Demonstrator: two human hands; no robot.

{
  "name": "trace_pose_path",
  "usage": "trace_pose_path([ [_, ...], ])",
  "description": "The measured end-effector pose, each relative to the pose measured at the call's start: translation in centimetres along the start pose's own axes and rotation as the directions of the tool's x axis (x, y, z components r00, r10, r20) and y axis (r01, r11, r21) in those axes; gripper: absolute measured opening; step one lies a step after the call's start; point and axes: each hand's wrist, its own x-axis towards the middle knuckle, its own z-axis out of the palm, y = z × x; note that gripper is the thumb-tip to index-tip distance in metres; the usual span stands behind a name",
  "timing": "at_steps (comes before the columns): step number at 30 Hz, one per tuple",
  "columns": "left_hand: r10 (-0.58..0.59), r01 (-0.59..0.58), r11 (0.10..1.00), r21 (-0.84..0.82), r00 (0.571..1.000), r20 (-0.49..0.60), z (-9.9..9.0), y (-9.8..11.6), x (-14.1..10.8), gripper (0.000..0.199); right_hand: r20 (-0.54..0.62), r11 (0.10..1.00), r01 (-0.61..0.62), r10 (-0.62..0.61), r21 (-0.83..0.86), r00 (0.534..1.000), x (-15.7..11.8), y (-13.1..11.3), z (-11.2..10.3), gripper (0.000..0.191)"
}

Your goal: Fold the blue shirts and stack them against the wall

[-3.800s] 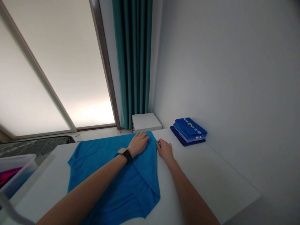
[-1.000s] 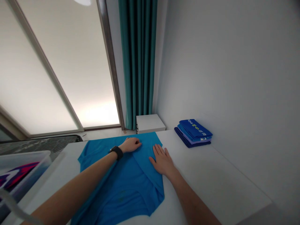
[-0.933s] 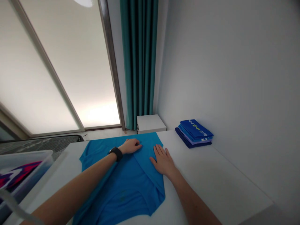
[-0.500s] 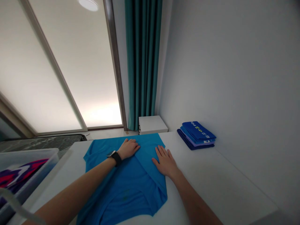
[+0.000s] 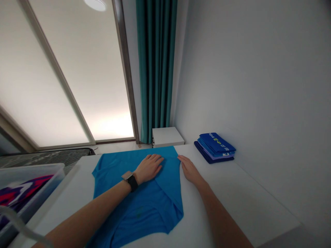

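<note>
A blue T-shirt [image 5: 144, 193] lies spread on the white table, its neckline toward me and its right side folded inward. My left hand [image 5: 148, 168], with a dark-banded watch [image 5: 130, 179] on its wrist, rests flat on the upper middle of the shirt, fingers stretched. At the shirt's upper right edge, my right hand [image 5: 189, 169] touches the fabric with its fingertips, the fingers extended close together and the palm over the table.
A stack of folded blue and purple clothes [image 5: 215, 148] sits by the wall at the right. To the left stands a clear plastic bin [image 5: 55, 174] with red and purple cloth inside. Beyond the white table [image 5: 232, 199] is a small white cabinet [image 5: 168, 137] below a teal curtain [image 5: 156, 69].
My left hand has slid right across the shirt. My right hand has moved from lying on top of the shirt to its right edge, its fingers drawn together.
</note>
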Motion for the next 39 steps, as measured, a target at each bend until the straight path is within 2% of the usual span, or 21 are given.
trace_pose_path([
  [4, 0.146, -0.142, 0.983, -0.117, 0.989, 0.023, 1.5, 3.9, 0.2, 0.051, 0.023, 0.996, 0.075, -0.077, 0.052, 0.997, 0.0, -0.9, -0.3, 0.054],
  [7, 0.217, -0.204, 0.963, -0.175, 0.975, 0.058, 2.5, 5.3, -0.1, 0.057, 0.101, 0.996, 0.076, -0.080, 0.049, 0.992, -0.1, -1.0, -0.4, 0.054],
  [9, 0.252, -0.230, 0.951, -0.207, 0.964, 0.087, 2.7, 5.5, -0.5, 0.058, 0.137, 0.997, 0.075, -0.079, 0.032, 0.988, -0.2, -0.8, -0.2, 0.052],
  [13, 0.282, -0.240, 0.939, -0.247, 0.948, 0.147, 2.0, 5.3, -1.5, 0.060, 0.136, 0.996, 0.085, -0.086, 0.014, 0.987, -0.2, -0.3, 0.2, 0.047],
  [20, 0.300, -0.253, 0.930, -0.268, 0.942, 0.152, 1.1, 5.4, -3.3, 0.058, 0.179, 0.997, 0.082, -0.081, 0.004, 0.980, -0.2, -0.2, 0.2, 0.046],
  [26, 0.276, -0.240, 0.939, -0.248, 0.954, 0.119, 0.7, 4.9, -5.0, 0.061, 0.179, 0.996, 0.061, -0.047, -0.070, 0.983, -0.6, -1.0, 0.1, 0.052],
  [31, 0.178, -0.155, 0.971, -0.182, 0.977, 0.118, 0.5, 3.5, -6.7, 0.060, 0.248, 0.979, 0.085, -0.037, -0.187, 0.968, -1.6, -4.8, -0.4, 0.056],
  [35, 0.066, -0.054, 0.990, -0.127, 0.994, 0.089, 0.6, 2.1, -7.8, 0.057, 0.359, 0.976, 0.114, -0.040, -0.188, 0.933, -4.0, -8.0, -0.8, 0.064],
  [39, -0.020, 0.027, 0.995, -0.091, 0.997, 0.077, 0.7, 0.9, -8.5, 0.057, 0.431, 0.979, 0.135, -0.058, -0.150, 0.901, -7.4, -9.2, -1.7, 0.067],
])
